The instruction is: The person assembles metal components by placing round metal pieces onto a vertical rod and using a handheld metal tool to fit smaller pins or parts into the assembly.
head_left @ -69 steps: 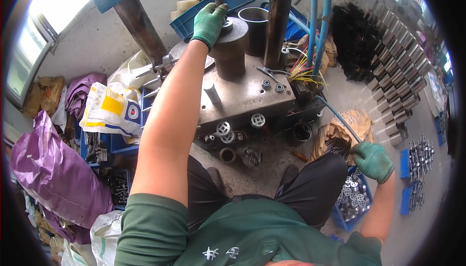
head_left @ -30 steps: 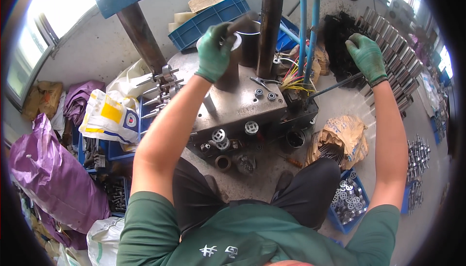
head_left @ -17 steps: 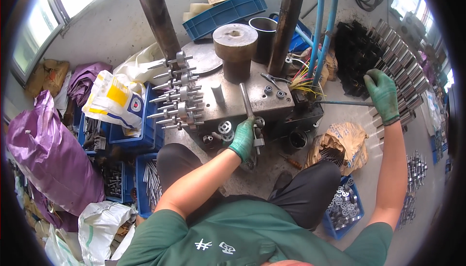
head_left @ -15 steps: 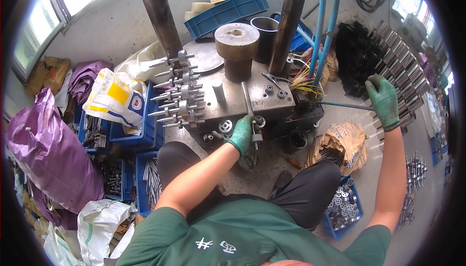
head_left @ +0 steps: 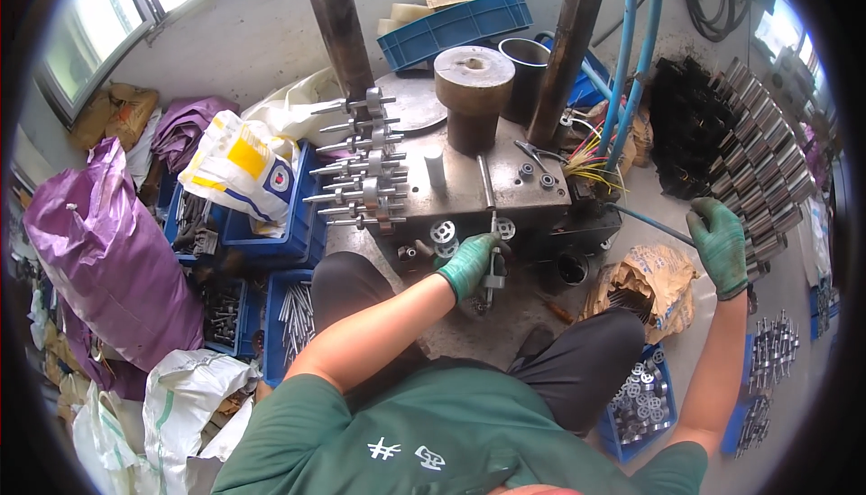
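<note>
My left hand (head_left: 469, 266), in a green glove, is closed around a metal shaft (head_left: 495, 280) with thicker collars on it, just in front of the press bed. The shaft's upper end comes close to a bare rod (head_left: 487, 179) at the bed's front; whether they touch I cannot tell. Round metal pieces with holes (head_left: 443, 231) sit beside the hand. Off to the right, my gloved right hand (head_left: 722, 242) is closed on the end of a long lever (head_left: 658, 224) that runs from the press. At the bed's left edge several shafts with collars (head_left: 370, 166) stand in a row.
A thick steel cylinder (head_left: 474, 89) rises from the press bed (head_left: 451, 193) between two columns. Stacked metal cylinders (head_left: 762, 157) stand at the right. Blue crates hold rods (head_left: 296, 319) and round parts (head_left: 642, 396). A torn paper sack (head_left: 658, 283) lies near my knee.
My left hand has drawn the shaft toward me, away from the bed. My right hand is lower, and the lever slants down more. The whole view has shifted slightly.
</note>
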Demonstrator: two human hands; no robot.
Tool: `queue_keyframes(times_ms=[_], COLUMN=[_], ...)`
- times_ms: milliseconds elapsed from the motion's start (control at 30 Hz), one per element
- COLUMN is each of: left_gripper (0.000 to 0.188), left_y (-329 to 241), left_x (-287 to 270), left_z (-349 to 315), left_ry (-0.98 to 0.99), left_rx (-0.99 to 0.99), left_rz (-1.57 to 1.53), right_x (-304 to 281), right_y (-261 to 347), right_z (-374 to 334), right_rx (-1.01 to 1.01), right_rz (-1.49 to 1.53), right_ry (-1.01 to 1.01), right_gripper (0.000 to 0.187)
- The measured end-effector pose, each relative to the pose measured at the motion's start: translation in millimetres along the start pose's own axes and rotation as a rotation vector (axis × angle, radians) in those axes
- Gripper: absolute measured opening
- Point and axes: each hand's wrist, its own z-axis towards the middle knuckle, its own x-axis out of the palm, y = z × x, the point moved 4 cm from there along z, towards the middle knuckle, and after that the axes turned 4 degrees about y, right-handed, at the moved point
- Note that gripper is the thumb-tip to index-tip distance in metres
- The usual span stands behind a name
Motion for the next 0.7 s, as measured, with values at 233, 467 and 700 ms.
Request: queue_keyframes(times_ms=[233,467,700], left_gripper=[0.024,0.01,0.017], left_y=[-138,-237,-234], left_x=[-1,-134,-263], left_z=[-101,-71,-22], left_ry=[-0.041,-0.243,-0.177], left_rx=[0.903,0.693,0.553], left_rz=[0.694,-0.218,0.222], right_x=[8,9,16], right_y=[28,50,53], right_z=[-25,-41,-34], right_rx=[0.054,-0.005,-0.043], right_rz=[0.083,0.116,0.072], right_ry=[0.166,0.109,0.13], right_gripper=[0.031,0.026,0.026])
